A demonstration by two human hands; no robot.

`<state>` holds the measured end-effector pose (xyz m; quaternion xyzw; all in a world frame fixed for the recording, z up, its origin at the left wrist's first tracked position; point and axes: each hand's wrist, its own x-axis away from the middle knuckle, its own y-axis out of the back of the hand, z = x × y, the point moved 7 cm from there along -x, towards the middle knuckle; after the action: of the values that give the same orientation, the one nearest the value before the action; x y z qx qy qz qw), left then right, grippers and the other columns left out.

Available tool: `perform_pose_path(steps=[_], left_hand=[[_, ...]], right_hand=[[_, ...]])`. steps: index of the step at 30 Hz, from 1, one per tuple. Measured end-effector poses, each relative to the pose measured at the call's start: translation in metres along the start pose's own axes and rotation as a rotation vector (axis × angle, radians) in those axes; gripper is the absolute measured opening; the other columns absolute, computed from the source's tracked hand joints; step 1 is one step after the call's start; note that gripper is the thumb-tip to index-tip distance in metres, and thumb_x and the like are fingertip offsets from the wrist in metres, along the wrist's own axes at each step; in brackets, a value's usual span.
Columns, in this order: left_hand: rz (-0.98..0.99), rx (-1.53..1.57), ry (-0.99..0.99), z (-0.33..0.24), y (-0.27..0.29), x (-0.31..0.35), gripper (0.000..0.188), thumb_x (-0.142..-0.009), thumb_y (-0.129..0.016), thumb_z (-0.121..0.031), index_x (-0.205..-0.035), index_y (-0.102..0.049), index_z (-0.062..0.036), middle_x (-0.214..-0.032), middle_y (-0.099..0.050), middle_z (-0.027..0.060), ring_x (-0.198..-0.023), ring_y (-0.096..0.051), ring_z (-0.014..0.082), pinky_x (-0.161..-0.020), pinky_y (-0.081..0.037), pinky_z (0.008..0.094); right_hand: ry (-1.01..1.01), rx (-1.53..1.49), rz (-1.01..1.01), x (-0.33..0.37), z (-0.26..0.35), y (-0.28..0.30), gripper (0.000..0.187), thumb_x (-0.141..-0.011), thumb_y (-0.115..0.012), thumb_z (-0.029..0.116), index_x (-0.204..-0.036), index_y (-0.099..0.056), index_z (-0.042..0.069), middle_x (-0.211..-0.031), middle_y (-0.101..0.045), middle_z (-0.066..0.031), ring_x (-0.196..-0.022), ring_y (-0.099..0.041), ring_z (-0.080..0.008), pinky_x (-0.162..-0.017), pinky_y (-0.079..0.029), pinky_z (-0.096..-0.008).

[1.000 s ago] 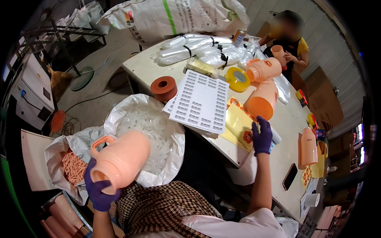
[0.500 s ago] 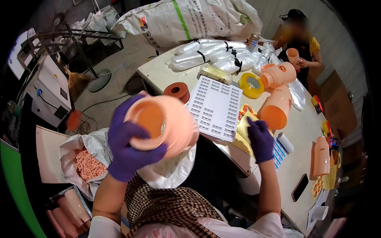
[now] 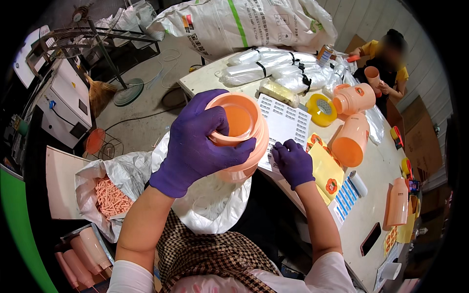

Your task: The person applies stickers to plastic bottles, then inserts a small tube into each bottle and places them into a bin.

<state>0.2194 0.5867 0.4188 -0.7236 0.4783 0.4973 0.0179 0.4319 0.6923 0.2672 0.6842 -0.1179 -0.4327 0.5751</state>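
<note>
A peach plastic bottle point(image 3: 260, 139) hangs over the table's near edge, its wide round mouth tilted up toward me. My left hand point(image 3: 188, 144), in a purple glove, grips it at the neck, with fingers hooked into the mouth. To the right of the bottle is my right hand point(image 3: 295, 165), gloved in purple too, its fingers bent together; whatever they may pinch is too small to make out. It hovers by the white sheet of printed labels point(image 3: 286, 115) and left of the yellow sheet of orange stickers point(image 3: 325, 168).
Two peach bottles, one lying point(image 3: 354, 99) and one nearer point(image 3: 351, 139), rest beyond the stickers by a yellow tape roll point(image 3: 321, 110). Wrapped plastic bundles point(image 3: 244, 75) line the table's back. A phone point(image 3: 370, 239) lies right. Across the table, a person point(image 3: 391, 73) handles a cup-shaped peach piece.
The bottle and my left hand have moved right, the mouth turning more upward. My right hand has left the yellow sticker sheet and come left toward the bottle, fingers curled in.
</note>
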Motion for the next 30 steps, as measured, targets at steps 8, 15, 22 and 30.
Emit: perform_pose_path(steps=[8,15,22,30], left_hand=[[0.021,0.005,-0.009,-0.001,0.000,-0.002,0.037,-0.061,-0.086,-0.016,-0.068,-0.051,-0.0049,-0.112,-0.066,0.0187,-0.095,-0.066,0.0263,-0.077,-0.053,0.0347],[0.005,0.026,-0.023,0.008,0.004,-0.001,0.036,-0.064,-0.086,-0.018,-0.067,-0.052,-0.0040,-0.117,-0.065,0.0208,-0.096,-0.066,0.0276,-0.080,-0.052,0.0354],[0.259,0.512,0.714,0.068,0.068,0.063,0.043,-0.087,-0.076,-0.026,-0.121,-0.069,0.0001,-0.105,-0.071,0.0065,-0.095,-0.064,0.0114,-0.085,-0.052,0.0285],[0.161,0.203,0.649,0.096,0.015,0.206,0.043,-0.098,-0.064,-0.024,-0.135,-0.055,-0.0044,-0.132,-0.057,0.0114,-0.122,-0.054,0.0207,-0.103,-0.044,0.0336]], right_hand=[[-0.094,0.155,0.158,-0.009,-0.004,-0.023,0.019,-0.093,-0.063,0.025,-0.106,-0.071,0.014,-0.095,-0.060,-0.0060,-0.088,-0.063,-0.0258,-0.065,-0.055,-0.0410],[-0.277,-0.289,0.095,-0.011,-0.037,-0.027,0.023,-0.094,-0.065,0.024,-0.112,-0.073,0.013,-0.094,-0.064,-0.0053,-0.079,-0.062,-0.0200,-0.067,-0.052,-0.0352],[-0.107,-0.453,-0.369,0.004,0.009,0.079,0.028,-0.090,-0.062,-0.001,-0.116,-0.070,-0.003,-0.095,-0.064,-0.0109,-0.087,-0.060,-0.0199,-0.080,-0.047,-0.0307],[0.445,-0.465,-0.181,0.061,0.181,0.091,0.044,-0.066,-0.079,0.009,-0.110,-0.075,0.013,-0.092,-0.057,-0.0078,-0.076,-0.057,-0.0260,-0.065,-0.049,-0.0375]])
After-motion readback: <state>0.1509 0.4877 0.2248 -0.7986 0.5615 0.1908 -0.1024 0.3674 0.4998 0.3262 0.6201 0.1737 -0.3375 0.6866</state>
